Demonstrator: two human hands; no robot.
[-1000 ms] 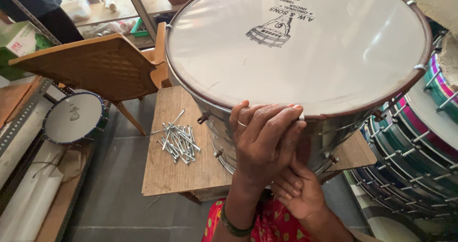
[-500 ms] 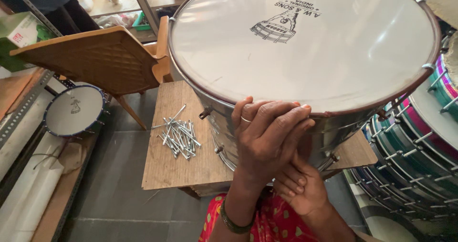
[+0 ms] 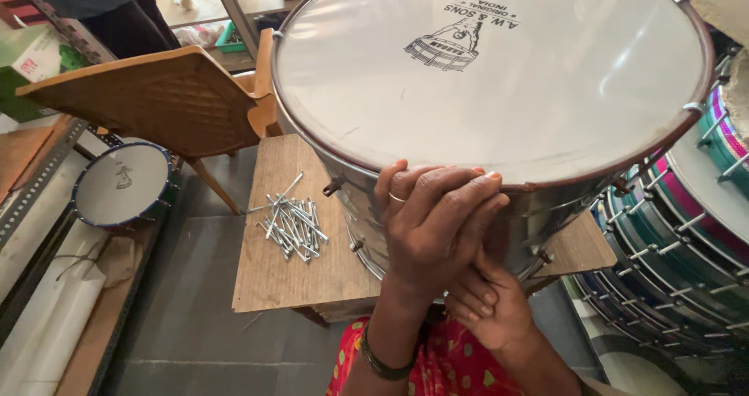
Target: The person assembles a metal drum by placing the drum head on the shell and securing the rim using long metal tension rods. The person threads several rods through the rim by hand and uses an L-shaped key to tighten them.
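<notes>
Two hands press against the near rim of a large metal drum (image 3: 491, 92) resting tilted on a low wooden desk (image 3: 281, 275).

The left hand (image 3: 437, 224) lies flat, fingers curled over the drum's hoop in a closed grip; the right hand (image 3: 488, 306) sits beneath it against the steel shell, its hold apparently closed but partly hidden. Loose metal rods (image 3: 292, 224) lie heaped on the desk beside the drum. A wooden chair (image 3: 164, 99) stands behind, a small drum (image 3: 121, 185) on the floor at left, stacked drums (image 3: 679, 240) at right.
</notes>
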